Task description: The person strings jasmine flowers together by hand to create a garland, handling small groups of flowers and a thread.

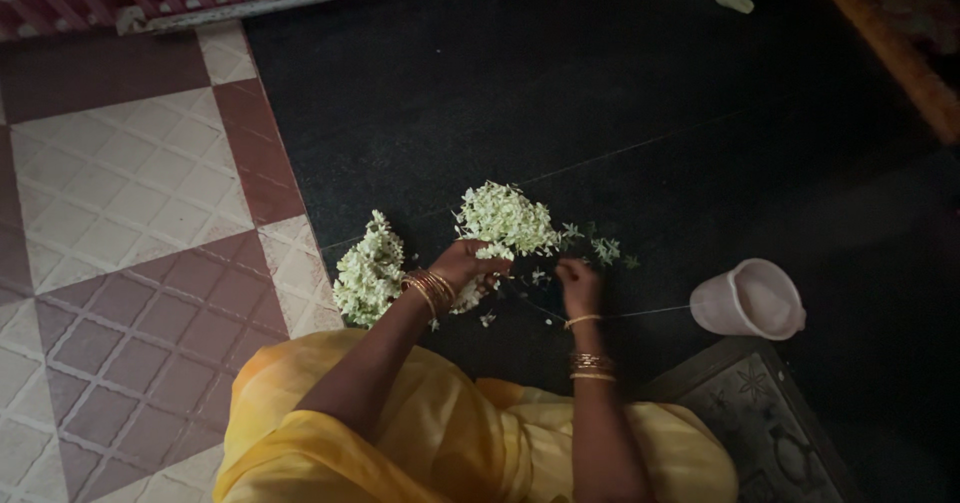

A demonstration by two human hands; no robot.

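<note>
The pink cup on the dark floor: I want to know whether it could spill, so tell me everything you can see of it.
The pink cup looks like thin, pale plastic with a rolled rim. It lies tipped on its side on the dark floor, mouth facing up and right, and the inside looks pale. Whether anything is in it cannot be told. A thin thread runs toward it from the right hand. No hand touches it.

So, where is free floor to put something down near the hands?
Bare dark floor lies beyond the loose flower pile, and between the right hand and the tipped pink cup, though a thin thread crosses there. It is crowded around the left hand, between the pile and the strung flowers.
</note>
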